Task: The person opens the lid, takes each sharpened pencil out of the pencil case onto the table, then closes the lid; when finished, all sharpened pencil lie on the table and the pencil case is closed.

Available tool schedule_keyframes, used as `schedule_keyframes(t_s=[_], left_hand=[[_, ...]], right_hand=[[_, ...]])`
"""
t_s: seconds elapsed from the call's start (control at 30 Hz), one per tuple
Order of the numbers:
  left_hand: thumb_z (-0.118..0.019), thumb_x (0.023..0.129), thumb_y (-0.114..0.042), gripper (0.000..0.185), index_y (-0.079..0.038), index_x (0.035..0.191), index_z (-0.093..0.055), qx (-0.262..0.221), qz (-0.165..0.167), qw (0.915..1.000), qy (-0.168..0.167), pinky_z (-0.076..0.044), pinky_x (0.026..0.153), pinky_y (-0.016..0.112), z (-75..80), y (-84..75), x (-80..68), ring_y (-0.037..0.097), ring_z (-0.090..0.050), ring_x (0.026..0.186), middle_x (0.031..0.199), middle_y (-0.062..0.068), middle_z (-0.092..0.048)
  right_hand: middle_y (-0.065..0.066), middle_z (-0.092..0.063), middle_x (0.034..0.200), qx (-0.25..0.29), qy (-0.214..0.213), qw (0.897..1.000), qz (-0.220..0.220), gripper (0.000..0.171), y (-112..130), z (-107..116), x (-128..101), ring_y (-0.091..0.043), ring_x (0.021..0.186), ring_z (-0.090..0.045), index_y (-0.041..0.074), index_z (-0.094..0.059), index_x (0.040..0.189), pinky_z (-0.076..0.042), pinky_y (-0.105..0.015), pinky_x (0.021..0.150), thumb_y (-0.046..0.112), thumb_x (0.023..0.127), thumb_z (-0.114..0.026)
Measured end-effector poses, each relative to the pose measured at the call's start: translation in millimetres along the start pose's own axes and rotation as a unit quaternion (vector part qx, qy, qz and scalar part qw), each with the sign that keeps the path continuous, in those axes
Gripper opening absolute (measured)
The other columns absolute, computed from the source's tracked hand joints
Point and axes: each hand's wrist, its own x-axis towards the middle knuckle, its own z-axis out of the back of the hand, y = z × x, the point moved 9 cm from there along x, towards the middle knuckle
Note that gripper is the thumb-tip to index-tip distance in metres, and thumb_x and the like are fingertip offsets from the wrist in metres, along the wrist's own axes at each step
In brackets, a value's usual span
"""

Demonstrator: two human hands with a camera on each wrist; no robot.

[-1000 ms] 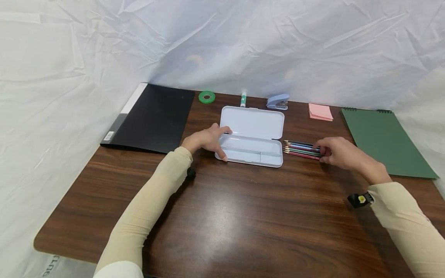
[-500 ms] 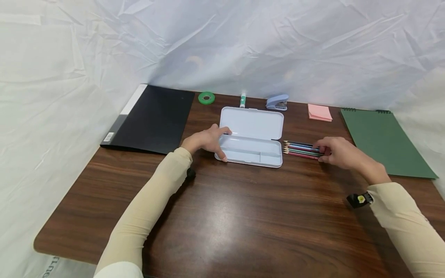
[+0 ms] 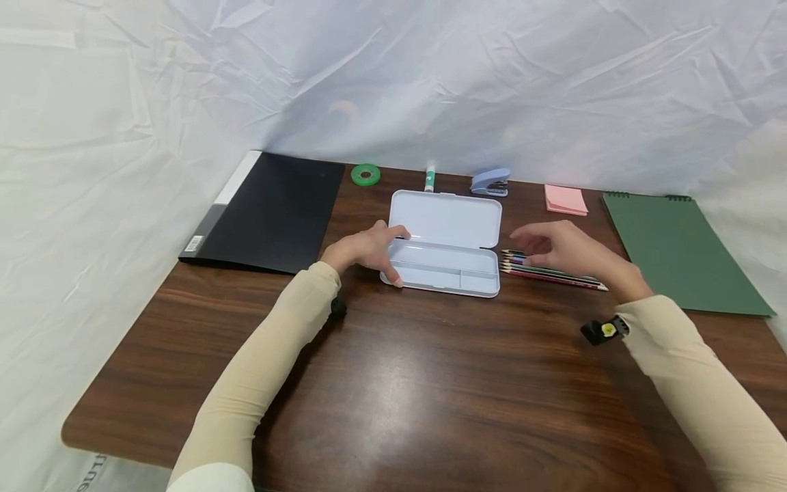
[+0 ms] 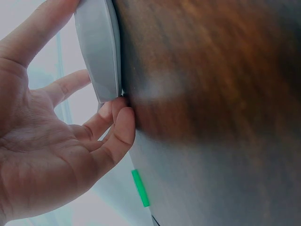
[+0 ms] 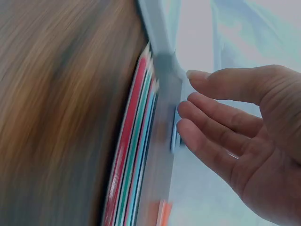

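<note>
A white pencil case lies open on the brown table, its lid flat behind the tray. My left hand grips the tray's left end between thumb and fingers; in the left wrist view the fingertips touch the case at its edge. Several coloured pencils lie side by side just right of the case. My right hand hovers over their tips with fingers straight and holds nothing. The right wrist view shows the pencils beside that open hand.
Along the back of the table lie a black folder, a green tape roll, a green-capped stick, a blue stapler and pink sticky notes. A green spiral notebook lies at the right.
My right hand has lifted off the pencils' right ends and moved left over their tips, now open. The pencils' far ends are uncovered. The left hand has stayed on the case.
</note>
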Motion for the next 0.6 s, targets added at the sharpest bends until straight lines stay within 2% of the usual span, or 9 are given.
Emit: schedule_keyframes(t_s=[0.1, 0.33, 0.6], left_hand=[[-0.090, 0.072, -0.036, 0.097, -0.027, 0.152, -0.035, -0.001, 0.001, 1.0000, 0.000, -0.044, 0.101, 0.047, -0.3, -1.2, 0.6, 0.031, -0.048, 0.118, 0.138, 0.015, -0.034], [-0.089, 0.073, -0.036, 0.096, -0.026, 0.152, -0.035, 0.003, -0.001, 1.0000, -0.002, -0.044, 0.102, 0.047, 0.5, -0.8, 0.9, 0.031, -0.048, 0.118, 0.138, 0.015, -0.034], [-0.089, 0.073, -0.036, 0.096, -0.027, 0.152, -0.035, 0.006, 0.007, 1.0000, 0.003, -0.044, 0.102, 0.047, 0.2, 2.1, 0.5, 0.032, -0.049, 0.118, 0.137, 0.014, -0.034]], right_hand=[[-0.016, -0.071, 0.109, 0.018, 0.013, 1.000, 0.012, 0.044, 14, -5, 15, -0.030, 0.099, -0.069, 0.000, -0.063, 0.127, -0.055, -0.048, 0.085, -0.002, 0.085, -0.074], [-0.016, -0.070, 0.109, 0.039, 0.063, 0.995, 0.059, 0.044, 45, -27, 50, -0.029, 0.099, -0.068, 0.000, -0.063, 0.127, -0.055, -0.047, 0.088, -0.001, 0.085, -0.075], [-0.012, -0.071, 0.103, 0.048, 0.103, 0.990, 0.085, 0.043, 76, -55, 70, -0.023, 0.094, -0.066, 0.000, -0.064, 0.127, -0.053, -0.044, 0.087, 0.002, 0.085, -0.076]])
